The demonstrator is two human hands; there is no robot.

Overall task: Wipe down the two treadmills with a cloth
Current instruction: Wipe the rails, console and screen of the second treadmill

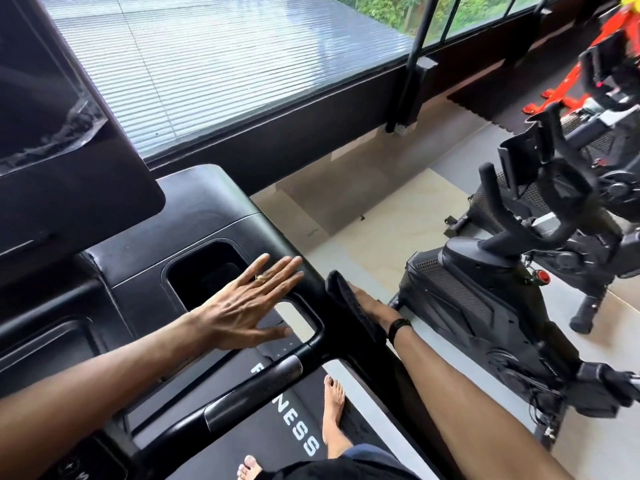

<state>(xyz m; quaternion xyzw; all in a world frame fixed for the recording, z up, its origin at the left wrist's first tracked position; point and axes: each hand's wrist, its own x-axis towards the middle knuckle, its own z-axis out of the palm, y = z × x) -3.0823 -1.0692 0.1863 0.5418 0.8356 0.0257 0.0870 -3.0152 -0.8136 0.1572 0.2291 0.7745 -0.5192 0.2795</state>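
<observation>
I stand on a black treadmill, whose console fills the left and middle of the head view. My left hand lies flat on the console's right part, fingers straight, beside a recessed cup holder. My right hand presses a dark cloth against the outer side of the treadmill's right arm. The cloth covers its fingertips, and the visible part of the hand looks flat. The belt with white lettering runs below, under my bare feet. No second treadmill is in view.
The treadmill's dark screen rises at upper left. A black exercise bike stands close on the right, across a strip of pale floor. Red equipment sits at the far right. A black window ledge runs ahead.
</observation>
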